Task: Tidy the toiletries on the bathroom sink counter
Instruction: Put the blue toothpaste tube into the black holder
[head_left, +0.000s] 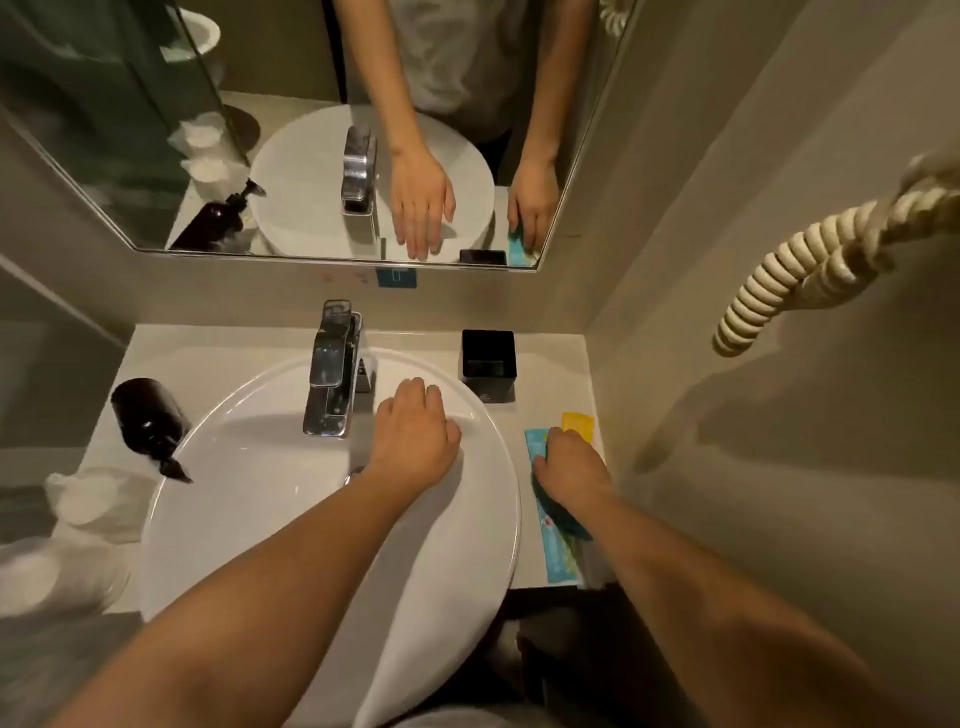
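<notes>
A long blue packet (555, 551) lies on the counter to the right of the basin, and a small yellow packet (577, 424) sits just beyond it. My right hand (571, 467) is on the blue packet's far half, with fingers bent down over it and the thumb at its left edge. My left hand (415, 431) rests flat on the far right rim of the white basin (249, 499), holding nothing. A black square cup (488, 364) stands at the back of the counter. Left of the basin lies a dark pump bottle (148, 421).
The chrome faucet (332, 369) rises behind the basin, close to my left hand. Wrapped white cups (98, 499) sit at the counter's left front. The right wall has a coiled cream cord (779, 280) hanging on it. A mirror (322, 156) covers the back wall.
</notes>
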